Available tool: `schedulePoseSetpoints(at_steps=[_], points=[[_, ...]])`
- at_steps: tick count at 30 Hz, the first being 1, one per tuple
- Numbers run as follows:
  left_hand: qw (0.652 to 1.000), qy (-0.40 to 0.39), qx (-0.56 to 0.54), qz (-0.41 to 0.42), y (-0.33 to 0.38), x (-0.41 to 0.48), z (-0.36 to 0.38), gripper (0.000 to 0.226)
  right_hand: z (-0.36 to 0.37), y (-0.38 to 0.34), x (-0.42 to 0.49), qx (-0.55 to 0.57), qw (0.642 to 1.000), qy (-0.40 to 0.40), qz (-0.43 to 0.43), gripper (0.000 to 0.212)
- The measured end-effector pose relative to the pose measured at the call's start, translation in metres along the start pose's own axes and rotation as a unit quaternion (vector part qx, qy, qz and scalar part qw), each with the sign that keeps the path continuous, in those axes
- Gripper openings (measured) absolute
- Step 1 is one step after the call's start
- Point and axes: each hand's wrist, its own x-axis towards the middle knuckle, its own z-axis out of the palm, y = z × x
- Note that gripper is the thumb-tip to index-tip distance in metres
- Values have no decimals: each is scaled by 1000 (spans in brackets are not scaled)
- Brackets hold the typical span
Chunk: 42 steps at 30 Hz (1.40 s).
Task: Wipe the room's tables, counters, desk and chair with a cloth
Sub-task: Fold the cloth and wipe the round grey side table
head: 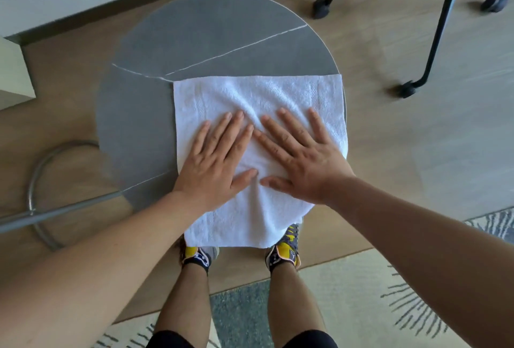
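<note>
1. Cloth (pixel 258 97): one, white terry, spread flat on the near-right part of the round table (pixel 194 41); its near edge hangs off the table rim toward the feet, its right edge reaches the rim.
2. Table: one, grey round top with thin pale lines across it; a bent metal tube base (pixel 36 180) shows at left, on the wood floor (pixel 389 41).
3. Hands: two, both palm-down on the cloth, side by side, thumbs nearly meeting.
4. Left hand (pixel 214 164): fingers straight and slightly spread, pressing flat on the cloth, nothing gripped.
5. Right hand (pixel 303 158): same, fingers straight and fanned, flat on the cloth, nothing pinched. The cloth bunches into small folds between the two hands.
6. Shoes (pixel 283 250): two, dark with yellow patches, partly hidden under the cloth edge.
7. Chair (pixel 442 14): one, top right, black legs on casters; three casters visible, possibly more out of view. Brown seat edge at the corner.
8. Rug (pixel 361 292): one, pale with grey streaks, under the legs at bottom.
</note>
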Motion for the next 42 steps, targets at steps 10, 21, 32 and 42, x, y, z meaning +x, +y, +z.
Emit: schedulePoseSetpoints(at_steps=[10,21,32,42], points=[[1000,-22,-5,-10,-57,81,-4,75,-10,39,75,-2,996,35,76,84],[997,-25,-35,-64,-117,142,-10,67,-33,60,166,0,991,34,127,77],[992,-8,-75,-105,-158,140,-15,59,-44,32,218,37,982,44,179,75],[989,21,-36,-143,-136,48,-4,57,-30,-30,183,35,995,19,91,73]])
